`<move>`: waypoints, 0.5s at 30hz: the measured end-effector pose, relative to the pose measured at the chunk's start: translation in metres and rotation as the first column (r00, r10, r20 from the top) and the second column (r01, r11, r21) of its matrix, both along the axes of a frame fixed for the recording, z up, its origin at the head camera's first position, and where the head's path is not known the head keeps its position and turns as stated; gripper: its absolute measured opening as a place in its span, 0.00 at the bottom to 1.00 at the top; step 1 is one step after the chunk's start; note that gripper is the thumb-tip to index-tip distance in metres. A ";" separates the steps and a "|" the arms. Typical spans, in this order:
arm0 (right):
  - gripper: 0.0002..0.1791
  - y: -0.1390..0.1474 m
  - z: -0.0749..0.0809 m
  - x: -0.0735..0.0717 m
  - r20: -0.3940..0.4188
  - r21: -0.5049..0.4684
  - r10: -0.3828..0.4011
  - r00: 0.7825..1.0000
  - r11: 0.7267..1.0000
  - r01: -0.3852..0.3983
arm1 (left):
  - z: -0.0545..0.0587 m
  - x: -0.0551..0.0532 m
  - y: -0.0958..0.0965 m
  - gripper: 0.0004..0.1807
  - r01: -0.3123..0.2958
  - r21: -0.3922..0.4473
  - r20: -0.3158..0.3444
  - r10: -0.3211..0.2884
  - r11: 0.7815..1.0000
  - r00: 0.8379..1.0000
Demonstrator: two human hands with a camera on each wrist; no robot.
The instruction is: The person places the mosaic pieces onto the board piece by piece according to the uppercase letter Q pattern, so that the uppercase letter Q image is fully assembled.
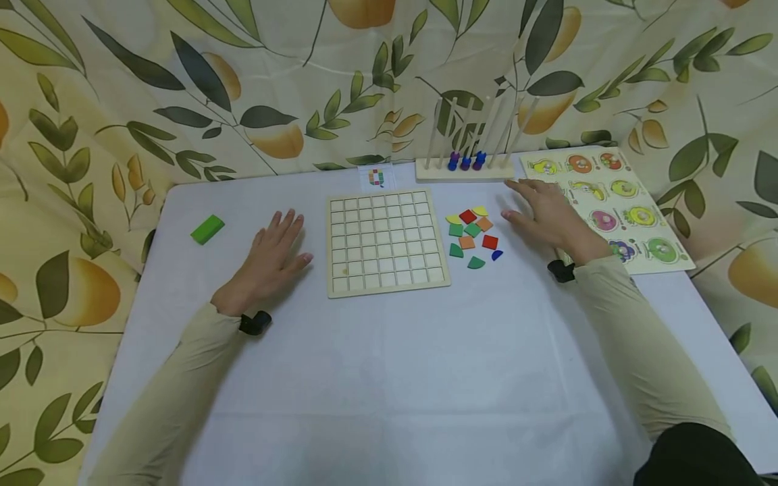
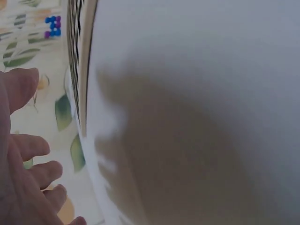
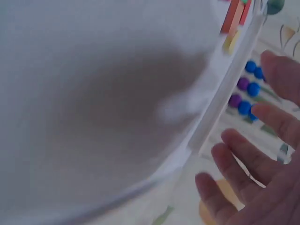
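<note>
My left hand (image 1: 267,260) is held over the white cloth with fingers spread and holds nothing. It lies between a green block (image 1: 208,229) and a wooden grid board (image 1: 389,241) with rows of pale squares. My right hand (image 1: 550,216), also holding nothing, is beside a cluster of small flat pieces and partly covers a fruit-picture board (image 1: 644,214). The pieces include a red square (image 1: 489,241), an orange square (image 1: 467,242), a green quarter-round piece (image 1: 476,262) and a blue piece (image 1: 497,255). Both wrist views show extended fingers (image 2: 35,145) (image 3: 239,159) above shadowed cloth.
Behind the pieces stands a wooden peg rack (image 1: 464,172) with upright rods and several blue and purple beads (image 1: 466,163). A small pattern card (image 1: 376,178) lies at the grid board's far edge. A leaf-and-fruit patterned curtain (image 1: 340,88) hangs behind the table.
</note>
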State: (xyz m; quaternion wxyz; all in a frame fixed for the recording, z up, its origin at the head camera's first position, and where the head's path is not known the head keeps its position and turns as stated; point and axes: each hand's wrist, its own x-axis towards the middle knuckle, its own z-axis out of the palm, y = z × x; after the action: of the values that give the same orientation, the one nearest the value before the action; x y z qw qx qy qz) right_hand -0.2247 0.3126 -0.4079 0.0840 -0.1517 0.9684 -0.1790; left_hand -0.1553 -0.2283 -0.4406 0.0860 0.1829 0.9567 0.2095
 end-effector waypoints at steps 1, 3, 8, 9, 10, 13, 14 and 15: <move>0.37 -0.007 -0.001 -0.003 0.012 -0.019 0.006 1.000 1.000 -0.006 | -0.001 -0.002 0.005 0.44 0.010 0.026 0.004 -0.010 1.000 1.000; 0.32 -0.021 -0.003 -0.007 0.035 -0.058 0.017 0.999 0.998 -0.015 | -0.002 -0.006 0.013 0.43 0.024 0.080 0.024 -0.026 0.996 0.999; 0.21 -0.053 -0.009 -0.019 0.052 -0.122 0.071 0.996 0.990 -0.064 | -0.008 -0.010 0.031 0.41 0.039 0.172 0.101 -0.057 0.984 0.993; 0.20 -0.058 -0.010 -0.021 0.053 -0.129 0.083 0.995 0.989 -0.076 | -0.010 -0.009 0.034 0.41 0.039 0.178 0.111 -0.059 0.983 0.992; 0.19 -0.063 -0.011 -0.023 0.049 -0.135 0.097 0.994 0.987 -0.089 | -0.012 -0.009 0.037 0.41 0.038 0.179 0.111 -0.059 0.983 0.992; 0.16 -0.075 -0.014 -0.027 0.032 -0.141 0.129 0.991 0.982 -0.124 | -0.014 -0.007 0.044 0.41 0.027 0.183 0.094 -0.045 0.983 0.995; 0.15 -0.078 -0.016 -0.028 0.027 -0.144 0.133 0.991 0.981 -0.128 | -0.015 -0.007 0.045 0.42 0.019 0.183 0.083 -0.035 0.983 0.996; 0.14 -0.080 -0.017 -0.029 0.020 -0.147 0.137 0.990 0.980 -0.132 | -0.015 -0.006 0.045 0.42 0.010 0.184 0.074 -0.024 0.983 0.997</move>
State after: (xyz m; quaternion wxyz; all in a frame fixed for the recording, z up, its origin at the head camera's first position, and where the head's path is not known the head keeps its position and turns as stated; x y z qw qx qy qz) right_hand -0.2542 0.2324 -0.4247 0.0991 -0.2198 0.9390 -0.2453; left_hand -0.1616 -0.1828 -0.4556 0.1069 0.1901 0.9277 0.3030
